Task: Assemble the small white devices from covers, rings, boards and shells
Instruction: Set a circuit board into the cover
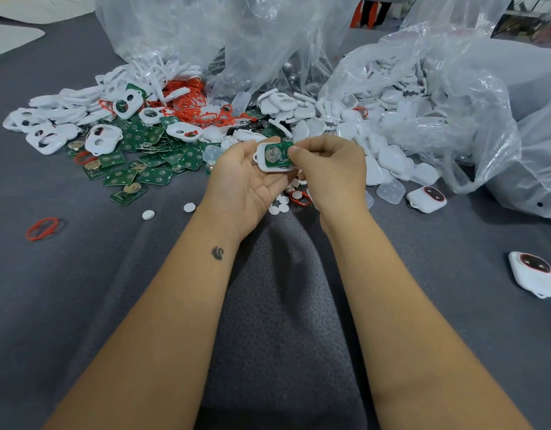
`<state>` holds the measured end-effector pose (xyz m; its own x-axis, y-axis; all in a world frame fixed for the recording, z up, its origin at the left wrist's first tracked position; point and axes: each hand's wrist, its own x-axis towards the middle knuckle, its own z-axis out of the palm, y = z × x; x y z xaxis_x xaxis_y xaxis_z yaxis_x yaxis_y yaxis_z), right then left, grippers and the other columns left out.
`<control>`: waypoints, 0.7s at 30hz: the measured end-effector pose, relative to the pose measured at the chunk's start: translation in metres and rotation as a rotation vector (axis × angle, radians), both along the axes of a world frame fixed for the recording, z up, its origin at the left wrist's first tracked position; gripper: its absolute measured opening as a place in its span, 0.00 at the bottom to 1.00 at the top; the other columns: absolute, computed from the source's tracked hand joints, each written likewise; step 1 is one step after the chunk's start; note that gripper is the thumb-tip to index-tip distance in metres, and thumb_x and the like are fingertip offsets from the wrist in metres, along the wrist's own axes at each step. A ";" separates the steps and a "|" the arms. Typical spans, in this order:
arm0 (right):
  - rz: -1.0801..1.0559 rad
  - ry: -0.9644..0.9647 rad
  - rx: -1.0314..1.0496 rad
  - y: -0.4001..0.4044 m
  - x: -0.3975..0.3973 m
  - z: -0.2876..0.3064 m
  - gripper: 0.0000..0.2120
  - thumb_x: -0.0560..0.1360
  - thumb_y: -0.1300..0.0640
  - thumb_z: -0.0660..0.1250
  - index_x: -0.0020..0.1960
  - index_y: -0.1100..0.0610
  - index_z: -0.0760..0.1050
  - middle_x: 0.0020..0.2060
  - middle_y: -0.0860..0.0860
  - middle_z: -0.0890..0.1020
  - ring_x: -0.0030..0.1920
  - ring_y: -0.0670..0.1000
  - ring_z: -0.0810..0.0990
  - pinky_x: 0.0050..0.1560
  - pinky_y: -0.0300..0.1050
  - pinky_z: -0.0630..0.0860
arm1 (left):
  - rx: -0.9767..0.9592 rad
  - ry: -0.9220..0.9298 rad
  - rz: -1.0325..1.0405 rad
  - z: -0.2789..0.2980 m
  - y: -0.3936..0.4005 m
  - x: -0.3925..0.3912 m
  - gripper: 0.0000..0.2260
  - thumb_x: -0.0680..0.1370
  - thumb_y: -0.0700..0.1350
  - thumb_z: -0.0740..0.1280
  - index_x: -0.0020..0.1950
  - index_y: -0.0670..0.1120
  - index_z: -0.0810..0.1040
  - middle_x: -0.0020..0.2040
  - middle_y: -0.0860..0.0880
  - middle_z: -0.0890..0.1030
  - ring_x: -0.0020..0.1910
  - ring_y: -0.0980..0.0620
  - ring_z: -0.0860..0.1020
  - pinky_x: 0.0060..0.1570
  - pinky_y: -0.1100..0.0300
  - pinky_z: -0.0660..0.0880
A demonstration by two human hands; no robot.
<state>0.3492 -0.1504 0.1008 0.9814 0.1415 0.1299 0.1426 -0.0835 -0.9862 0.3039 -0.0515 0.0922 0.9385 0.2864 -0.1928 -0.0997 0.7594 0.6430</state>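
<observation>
Held above table centre: white plastic shell [269,167] cradled in left hand [246,184], green square circuit board [275,155] half-seated, right hand [330,169] grip pinching its edge; risk: skewed seating, slipping out.

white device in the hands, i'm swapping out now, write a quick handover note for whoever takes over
Left hand cradles a white cover, inside up, green board lying in it.
Right hand pinches the board's right edge with its fingers.
Done: two finished devices, one near the bag, one at far right.
Left: seat the board, close with a shell from the white pile. Spare boards and red rings lie at left.
</observation>
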 end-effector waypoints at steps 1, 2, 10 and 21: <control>0.003 -0.005 -0.007 0.000 0.000 0.000 0.07 0.70 0.62 0.73 0.35 0.53 0.80 0.28 0.47 0.80 0.29 0.42 0.77 0.33 0.36 0.73 | -0.001 -0.006 -0.003 0.000 0.000 0.000 0.13 0.81 0.42 0.55 0.54 0.36 0.76 0.59 0.33 0.79 0.62 0.37 0.77 0.60 0.48 0.76; 0.005 -0.010 -0.016 0.001 0.000 0.000 0.08 0.70 0.62 0.73 0.35 0.52 0.80 0.27 0.46 0.80 0.28 0.41 0.76 0.32 0.35 0.72 | -0.003 -0.012 -0.007 0.000 0.000 0.000 0.13 0.81 0.42 0.55 0.54 0.36 0.76 0.60 0.32 0.78 0.63 0.37 0.77 0.62 0.47 0.76; -0.013 -0.044 -0.077 0.002 0.001 -0.004 0.11 0.69 0.60 0.74 0.32 0.49 0.77 0.21 0.41 0.76 0.25 0.39 0.73 0.31 0.38 0.70 | -0.001 -0.015 -0.011 0.000 -0.001 0.000 0.14 0.81 0.42 0.55 0.57 0.35 0.75 0.62 0.32 0.77 0.63 0.36 0.76 0.63 0.47 0.75; -0.078 -0.069 -0.132 0.005 0.001 -0.007 0.08 0.68 0.60 0.71 0.36 0.51 0.73 0.27 0.43 0.76 0.31 0.44 0.75 0.36 0.44 0.75 | 0.023 -0.007 -0.004 0.000 -0.002 -0.001 0.13 0.81 0.39 0.55 0.54 0.35 0.76 0.51 0.35 0.82 0.52 0.41 0.82 0.54 0.51 0.80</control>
